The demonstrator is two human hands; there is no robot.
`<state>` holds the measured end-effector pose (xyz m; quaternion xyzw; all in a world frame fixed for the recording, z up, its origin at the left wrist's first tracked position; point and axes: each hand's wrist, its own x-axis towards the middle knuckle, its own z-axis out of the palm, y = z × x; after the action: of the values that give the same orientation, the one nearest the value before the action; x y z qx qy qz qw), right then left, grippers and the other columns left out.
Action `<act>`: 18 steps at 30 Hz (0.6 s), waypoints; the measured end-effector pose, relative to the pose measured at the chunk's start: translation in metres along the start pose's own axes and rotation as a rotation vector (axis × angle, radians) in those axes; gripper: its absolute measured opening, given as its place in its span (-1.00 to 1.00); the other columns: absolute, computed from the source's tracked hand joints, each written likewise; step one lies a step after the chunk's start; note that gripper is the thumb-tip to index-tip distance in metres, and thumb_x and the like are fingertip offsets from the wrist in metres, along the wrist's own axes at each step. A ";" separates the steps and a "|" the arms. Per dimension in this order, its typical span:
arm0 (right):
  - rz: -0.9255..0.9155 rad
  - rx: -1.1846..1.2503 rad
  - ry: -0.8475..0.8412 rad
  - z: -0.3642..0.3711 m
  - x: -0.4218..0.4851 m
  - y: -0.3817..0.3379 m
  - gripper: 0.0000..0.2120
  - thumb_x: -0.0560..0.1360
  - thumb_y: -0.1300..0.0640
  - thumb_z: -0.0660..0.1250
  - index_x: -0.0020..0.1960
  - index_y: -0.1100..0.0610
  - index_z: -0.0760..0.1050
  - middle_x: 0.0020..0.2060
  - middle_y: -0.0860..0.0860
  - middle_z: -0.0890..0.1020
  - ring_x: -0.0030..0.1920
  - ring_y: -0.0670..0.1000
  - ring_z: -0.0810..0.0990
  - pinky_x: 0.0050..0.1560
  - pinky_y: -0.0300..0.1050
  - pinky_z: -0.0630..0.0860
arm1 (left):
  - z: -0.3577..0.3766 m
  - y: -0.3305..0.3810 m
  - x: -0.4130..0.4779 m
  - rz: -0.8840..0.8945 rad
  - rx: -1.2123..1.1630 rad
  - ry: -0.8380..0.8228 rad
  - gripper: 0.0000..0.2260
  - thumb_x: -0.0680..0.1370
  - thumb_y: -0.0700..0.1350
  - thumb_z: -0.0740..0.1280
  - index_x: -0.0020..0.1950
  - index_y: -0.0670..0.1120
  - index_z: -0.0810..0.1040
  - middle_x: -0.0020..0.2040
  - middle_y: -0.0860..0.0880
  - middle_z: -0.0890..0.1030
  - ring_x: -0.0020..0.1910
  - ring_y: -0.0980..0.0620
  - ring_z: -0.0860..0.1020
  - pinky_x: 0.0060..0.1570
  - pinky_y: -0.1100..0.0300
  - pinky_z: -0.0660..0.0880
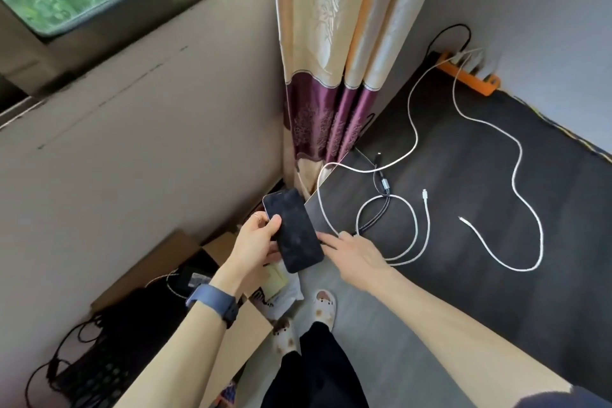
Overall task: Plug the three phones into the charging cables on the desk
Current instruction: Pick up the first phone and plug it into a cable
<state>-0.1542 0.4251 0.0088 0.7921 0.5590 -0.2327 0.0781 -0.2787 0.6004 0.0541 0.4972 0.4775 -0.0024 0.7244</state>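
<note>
My left hand [256,240] holds a black phone [293,230] by its left edge, screen up, just off the desk's left corner. My right hand [354,252] rests beside the phone's right edge with fingers stretched toward it, palm down on the dark desk [480,291]. Three cables lie on the desk: a white one [414,129] looping past my right hand with its plug [425,194] free, a second white one [516,175] ending in a plug [463,219], and a black one [381,182] coiled between them. No other phone shows.
An orange power strip [467,74] sits at the desk's back edge against the wall, feeding the cables. A beige and purple curtain [334,76] hangs at the desk's left corner. Cardboard boxes [152,272] and black cords lie on the floor at left.
</note>
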 end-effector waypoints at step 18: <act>0.433 0.060 -0.030 0.027 -0.023 0.041 -0.44 0.58 0.22 0.25 0.52 -0.04 0.19 0.58 0.01 0.13 0.16 0.18 0.58 -0.09 0.05 0.52 | 0.030 0.012 0.019 -0.043 0.080 -0.062 -0.88 0.66 -0.02 0.24 -0.01 -0.05 0.47 -0.07 -0.10 0.73 -0.08 -0.18 0.73 0.11 -0.22 0.57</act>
<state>-0.1300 0.3805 -0.0100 0.8921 0.3673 -0.2387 0.1109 -0.2417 0.5935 0.0512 0.5149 0.4648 -0.0524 0.7184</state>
